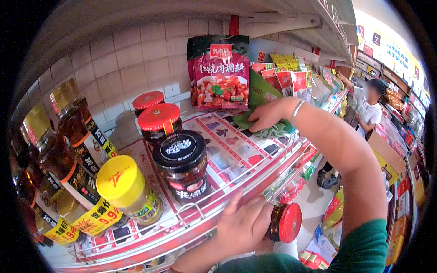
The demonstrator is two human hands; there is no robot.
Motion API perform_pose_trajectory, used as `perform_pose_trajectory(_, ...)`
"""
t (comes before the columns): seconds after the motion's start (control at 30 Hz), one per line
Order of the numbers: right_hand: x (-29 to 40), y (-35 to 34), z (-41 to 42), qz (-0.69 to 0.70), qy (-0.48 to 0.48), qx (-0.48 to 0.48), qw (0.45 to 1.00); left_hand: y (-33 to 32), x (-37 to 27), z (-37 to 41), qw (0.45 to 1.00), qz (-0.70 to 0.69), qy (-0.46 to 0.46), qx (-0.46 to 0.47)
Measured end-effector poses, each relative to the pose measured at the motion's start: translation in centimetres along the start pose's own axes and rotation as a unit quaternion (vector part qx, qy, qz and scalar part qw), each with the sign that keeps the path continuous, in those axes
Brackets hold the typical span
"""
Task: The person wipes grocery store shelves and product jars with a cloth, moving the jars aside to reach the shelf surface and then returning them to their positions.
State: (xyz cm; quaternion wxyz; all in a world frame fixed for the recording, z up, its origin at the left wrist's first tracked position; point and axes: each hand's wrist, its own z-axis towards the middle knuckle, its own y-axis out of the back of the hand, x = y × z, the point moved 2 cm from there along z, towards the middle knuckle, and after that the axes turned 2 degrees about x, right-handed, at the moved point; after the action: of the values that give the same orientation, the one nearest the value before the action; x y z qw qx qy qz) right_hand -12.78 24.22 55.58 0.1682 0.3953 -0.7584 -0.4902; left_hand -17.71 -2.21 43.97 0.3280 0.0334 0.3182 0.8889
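Note:
My left hand (244, 218) grips a dark glass jar with a red lid (290, 222), tilted on its side just outside the shelf's front wire rail. My right hand (273, 112) reaches over the shelf and holds a crumpled green cloth (271, 132) against the printed paper lining (225, 143). Beside that hand, a green packet (261, 90) leans at a slant. Left of it stands a dark red seasoning pouch (221, 73), upright near the tiled back. A black-lidded jar (182, 167) sits near the rail, with red-lidded jars (158, 117) behind it.
Dark sauce bottles with gold caps (63, 146) and a yellow-lidded jar (126, 186) crowd the left side. A low wire rail (191, 213) edges the shelf. Seasoning packets (290, 80) line it farther right. Another shelf hangs overhead. A person (367, 105) stands in the aisle.

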Motion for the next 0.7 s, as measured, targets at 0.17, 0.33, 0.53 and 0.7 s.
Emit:
perform_pose_trajectory(0.17, 0.5, -0.8, -2.0, 0.086, -0.059, 0.001, 0.995, -0.3, -0.1, 0.1, 0.999, 0.004, -0.005, -0.035)
perform_pose_trajectory(0.33, 4.4, -0.3, 0.3, -0.051, 0.021, -0.15, 0.987, 0.1, -0.3, 0.5, 0.999, 0.013, 0.005, -0.03)
perform_pose_trajectory(0.53, 9.8, 0.1, 1.5, -0.051, 0.136, -0.155, 0.977, 0.0, -0.5, 0.6, 0.999, 0.025, 0.011, -0.026)
perform_pose_trajectory(0.7, 10.0, -0.9, -1.0, 0.022, 0.369, -0.04, 0.928, 0.0, -0.5, 0.7, 0.999, 0.039, 0.014, -0.025)
